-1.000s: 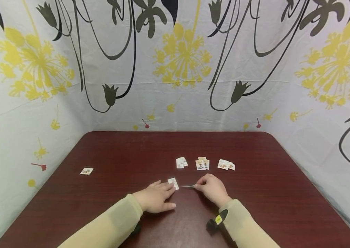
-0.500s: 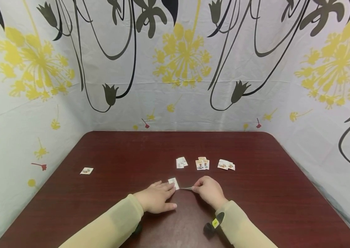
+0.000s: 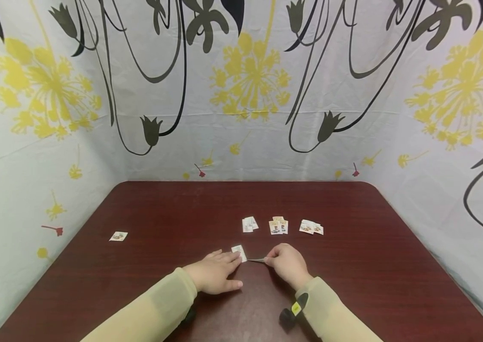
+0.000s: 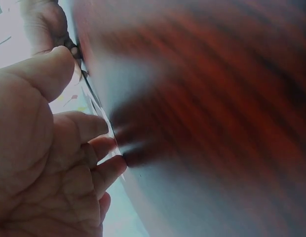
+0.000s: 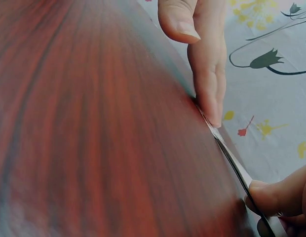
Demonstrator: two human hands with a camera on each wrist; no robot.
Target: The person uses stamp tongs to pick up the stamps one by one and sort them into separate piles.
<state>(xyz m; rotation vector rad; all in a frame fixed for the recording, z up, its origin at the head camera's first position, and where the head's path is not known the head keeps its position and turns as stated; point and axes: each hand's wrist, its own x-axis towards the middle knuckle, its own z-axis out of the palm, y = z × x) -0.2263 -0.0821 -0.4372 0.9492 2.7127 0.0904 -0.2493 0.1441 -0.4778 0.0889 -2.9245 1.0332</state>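
My left hand (image 3: 215,272) lies palm down near the middle of the table, fingers spread. Its fingertips rest on a small white card (image 3: 238,251) that lies flat and is partly covered. From the right, my right hand (image 3: 288,262) pinches slim, silvery tweezers (image 3: 256,260) between thumb and fingers. Their tip points left and meets the card's near right corner; whether it goes under the card I cannot tell. In the right wrist view the tweezers (image 5: 235,165) run low along the tabletop, from the pinching thumb (image 5: 271,196) to the left hand's fingertips.
Behind the hands, small printed cards lie in three overlapping groups: left (image 3: 249,224), middle (image 3: 278,225) and right (image 3: 311,227). A single card (image 3: 119,236) lies far left on the dark red table (image 3: 173,204). Patterned cloth (image 3: 224,161) hangs around the back and sides.
My right hand has moved slightly left, bringing the tweezers' tip from a gap beside the card to its corner. The left hand has stayed on the card.
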